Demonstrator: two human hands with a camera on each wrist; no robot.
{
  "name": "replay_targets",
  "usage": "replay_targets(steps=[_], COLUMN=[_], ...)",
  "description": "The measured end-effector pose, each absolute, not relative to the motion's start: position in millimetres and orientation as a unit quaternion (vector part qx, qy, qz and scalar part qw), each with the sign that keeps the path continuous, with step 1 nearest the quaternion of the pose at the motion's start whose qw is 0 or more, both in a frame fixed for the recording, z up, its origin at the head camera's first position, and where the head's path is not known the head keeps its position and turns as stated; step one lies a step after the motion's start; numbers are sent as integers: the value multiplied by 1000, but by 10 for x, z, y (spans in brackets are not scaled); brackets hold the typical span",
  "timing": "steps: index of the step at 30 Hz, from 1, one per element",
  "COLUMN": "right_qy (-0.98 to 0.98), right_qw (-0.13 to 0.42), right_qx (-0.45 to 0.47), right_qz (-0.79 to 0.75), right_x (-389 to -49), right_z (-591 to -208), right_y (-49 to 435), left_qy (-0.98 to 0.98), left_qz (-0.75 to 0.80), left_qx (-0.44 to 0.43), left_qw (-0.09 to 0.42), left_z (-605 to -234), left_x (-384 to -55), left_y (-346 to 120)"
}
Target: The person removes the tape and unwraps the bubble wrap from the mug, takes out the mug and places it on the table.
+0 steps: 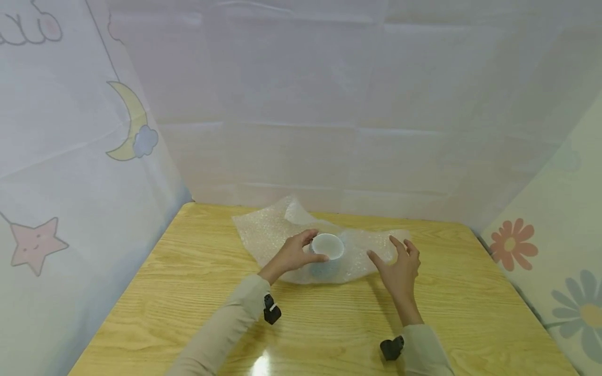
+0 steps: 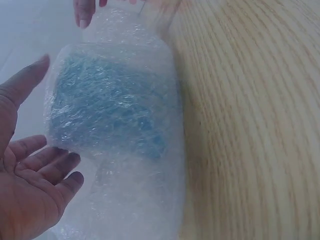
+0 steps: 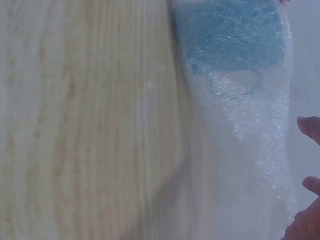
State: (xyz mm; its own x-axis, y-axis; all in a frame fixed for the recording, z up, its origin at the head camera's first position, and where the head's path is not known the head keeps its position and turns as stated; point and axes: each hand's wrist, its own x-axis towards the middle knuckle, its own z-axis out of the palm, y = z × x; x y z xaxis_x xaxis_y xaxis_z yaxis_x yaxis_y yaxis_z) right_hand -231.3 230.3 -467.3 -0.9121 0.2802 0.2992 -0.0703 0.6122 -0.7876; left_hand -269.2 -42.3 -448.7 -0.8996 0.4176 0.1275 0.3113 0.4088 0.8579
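Observation:
A blue mug point(image 3: 232, 37) with a pale inside stands upright on a sheet of bubble wrap point(image 1: 268, 235). In both wrist views the wrap covers the mug's side, and a handle-like curve shows faintly through it. My left hand point(image 1: 293, 253) is at the mug's rim, thumb on the near side and fingers on the far side. The left wrist view shows that hand's fingers point(image 2: 55, 165) loose and spread beside the rim. To the right, my right hand point(image 1: 400, 266) hovers above the wrap's right end, its fingers parted and bent, holding nothing.
The wrap lies across the back half of a wooden table point(image 1: 188, 292). A pale cloth backdrop point(image 1: 301, 104) rises behind the table, with printed cloth along both sides. Small black devices point(image 1: 271, 309) sit at both wrists.

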Motion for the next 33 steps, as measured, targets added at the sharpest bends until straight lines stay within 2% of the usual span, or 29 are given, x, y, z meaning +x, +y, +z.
replay_targets(steps=[7,11,16,28,33], right_qy=[-872,-871,-890,-899,-893], right_qw=[253,248,178,-15,-55], right_qx=[6,77,156,272,292], right_qz=[418,416,389,344,338], right_x=[-2418,-2530,-2704,-3111,-3178], right_z=[-4540,-4444,-4325,-4224,-4209], right_y=[2287,2270,2216,2191,2180], left_qy=[851,858,855,813,803], left_qz=[490,478,484,538,552], left_qx=[187,185,185,183,175], left_qw=[40,19,31,129,137], left_z=[-4403,-4401,-4406,-4520,-4555], left_x=[-2720,-2783,-2853,-2892,-2892], left_y=[-509,-554,-606,-661,-630])
